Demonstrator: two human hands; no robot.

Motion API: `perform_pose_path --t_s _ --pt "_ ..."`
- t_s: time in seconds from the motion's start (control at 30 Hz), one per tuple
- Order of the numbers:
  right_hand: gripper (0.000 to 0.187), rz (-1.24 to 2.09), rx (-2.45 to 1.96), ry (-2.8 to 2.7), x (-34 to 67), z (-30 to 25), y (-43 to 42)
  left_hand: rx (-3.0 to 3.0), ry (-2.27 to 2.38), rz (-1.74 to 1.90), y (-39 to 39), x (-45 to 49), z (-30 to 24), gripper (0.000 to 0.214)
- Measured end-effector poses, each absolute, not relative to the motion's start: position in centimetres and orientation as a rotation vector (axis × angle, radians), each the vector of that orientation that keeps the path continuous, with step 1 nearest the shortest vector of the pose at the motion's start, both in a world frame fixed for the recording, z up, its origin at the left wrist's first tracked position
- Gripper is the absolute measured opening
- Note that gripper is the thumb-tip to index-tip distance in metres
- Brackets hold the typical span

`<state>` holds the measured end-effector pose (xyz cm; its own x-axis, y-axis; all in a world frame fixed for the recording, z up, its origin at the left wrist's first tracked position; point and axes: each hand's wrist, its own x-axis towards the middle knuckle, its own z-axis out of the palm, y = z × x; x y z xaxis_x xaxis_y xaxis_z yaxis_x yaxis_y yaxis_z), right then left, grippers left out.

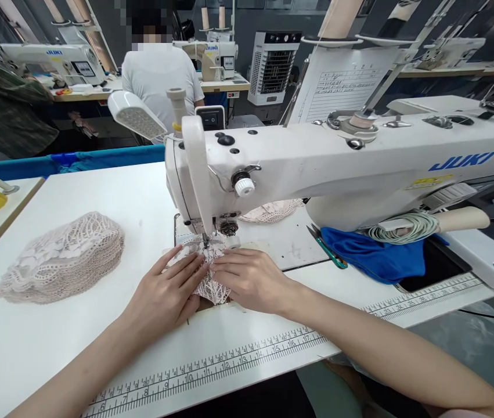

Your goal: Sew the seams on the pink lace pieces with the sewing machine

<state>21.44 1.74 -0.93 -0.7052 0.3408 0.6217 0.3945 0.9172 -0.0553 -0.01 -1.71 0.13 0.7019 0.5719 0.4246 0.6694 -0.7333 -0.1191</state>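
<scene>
A piece of off-white lace (215, 289) lies under the needle and presser foot (205, 240) of a white sewing machine (273, 165). My left hand (169, 290) rests flat on the lace's left side, fingers stretched out and slightly apart. From the right, my right hand (253, 278) lies on the same piece with its fingers extended; its thumb is mostly hidden. Fingertips of both hands are close together just in front of the foot. To the left sits a stack of lace pieces (61, 258). Another lace piece (273, 210) shows behind the machine head, partly covered.
Teal-handled thread snips (328, 248) lie right of the needle, beside a blue cloth (375, 255) and a coil of pale cord (403, 227). A printed ruler (224, 363) runs along the table's front edge. A person in a white shirt (159, 78) sits beyond.
</scene>
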Motion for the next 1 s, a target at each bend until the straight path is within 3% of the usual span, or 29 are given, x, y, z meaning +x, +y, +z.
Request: perform_pose_path --t_s 0.6,1.0 --pt "0.027 -0.111 -0.556 -2.398 21.35 -1.0 2.49 -2.664 -1.075 -0.475 -0.76 -0.34 0.04 0.039" --pt "0.027 -0.162 -0.559 -2.39 21.29 -1.3 2.7 -2.701 -0.999 -0.632 -1.43 -0.17 0.2 0.036"
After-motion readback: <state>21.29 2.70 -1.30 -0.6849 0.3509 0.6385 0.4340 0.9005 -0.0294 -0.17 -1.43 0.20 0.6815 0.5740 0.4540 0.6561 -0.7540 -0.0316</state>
